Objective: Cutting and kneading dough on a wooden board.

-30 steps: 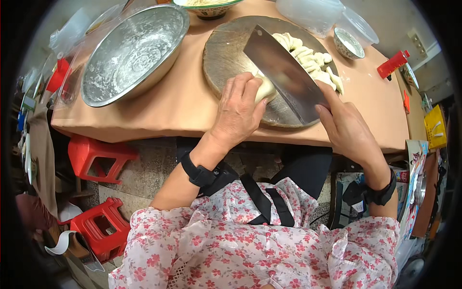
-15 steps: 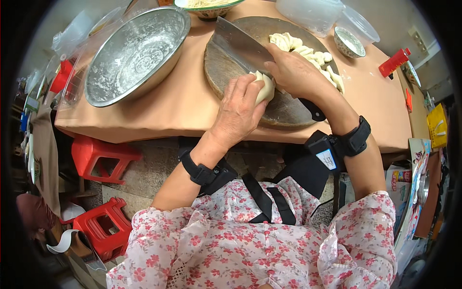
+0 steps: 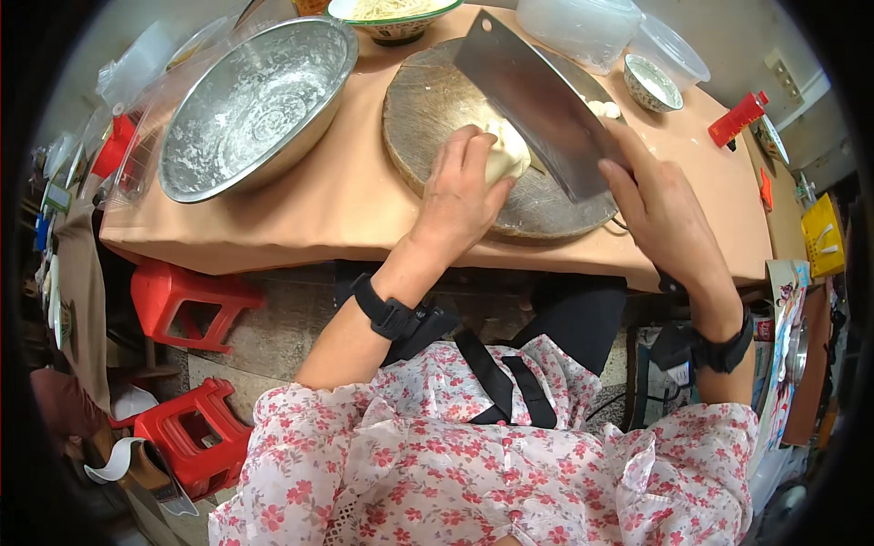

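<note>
My left hand [image 3: 460, 187] is closed round a pale, smooth lump of dough [image 3: 506, 156], holding it on the round wooden chopping board [image 3: 423, 100]. To the right, my right hand [image 3: 663, 200] grips a broad cleaver [image 3: 542, 105]. Its blade is lifted and turned, flat side showing, just right of the dough and apart from it. Behind the blade, a few cut pale pieces [image 3: 604, 110] show on the board's far right; the blade hides the others.
A big metal basin [image 3: 264, 109] with white powdery residue stands left of the board. Beyond the board are a bowl of thin shreds [image 3: 396, 25], clear plastic tubs [image 3: 583, 32] and a small patterned bowl [image 3: 652, 86]. A red bottle [image 3: 737, 118] lies at the right. Red stools [image 3: 187, 305] stand below.
My right hand has raised the cleaver off the board beside the dough and swung it to the right, tilting the blade. My left hand keeps its hold on the dough, shifted slightly right.
</note>
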Demonstrator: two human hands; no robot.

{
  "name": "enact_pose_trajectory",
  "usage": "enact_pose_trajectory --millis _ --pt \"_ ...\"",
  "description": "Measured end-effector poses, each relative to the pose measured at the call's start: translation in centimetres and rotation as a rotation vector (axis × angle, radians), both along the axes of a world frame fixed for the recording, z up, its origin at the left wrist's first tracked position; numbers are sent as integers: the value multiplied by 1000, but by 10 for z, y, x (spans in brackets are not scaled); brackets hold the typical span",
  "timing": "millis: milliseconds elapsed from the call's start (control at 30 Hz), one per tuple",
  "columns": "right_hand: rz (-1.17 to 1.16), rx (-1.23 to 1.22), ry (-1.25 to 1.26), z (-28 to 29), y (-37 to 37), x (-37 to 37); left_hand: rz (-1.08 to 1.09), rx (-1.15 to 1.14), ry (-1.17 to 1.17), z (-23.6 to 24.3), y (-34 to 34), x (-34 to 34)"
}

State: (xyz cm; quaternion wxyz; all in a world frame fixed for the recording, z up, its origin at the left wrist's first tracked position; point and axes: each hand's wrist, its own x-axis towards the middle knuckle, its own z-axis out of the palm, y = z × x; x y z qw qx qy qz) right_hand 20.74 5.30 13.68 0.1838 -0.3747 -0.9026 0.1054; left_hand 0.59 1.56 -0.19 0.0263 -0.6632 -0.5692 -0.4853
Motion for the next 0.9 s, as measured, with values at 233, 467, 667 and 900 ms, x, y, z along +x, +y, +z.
enact_pose_trajectory --millis 233,467,667,900 --pt "-8 -16 -155 -14 -20 13 -19 109 -55 -6 -17 -3" --pt "76 52 -196 -27 -2 -18 -15 95 -11 -3 -17 -7" --pt "198 162 -192 -45 36 -68 -13 104 7 -1 -16 -5" --pt "170 108 -116 -51 48 -91 -9 117 39 -8 -15 -3"
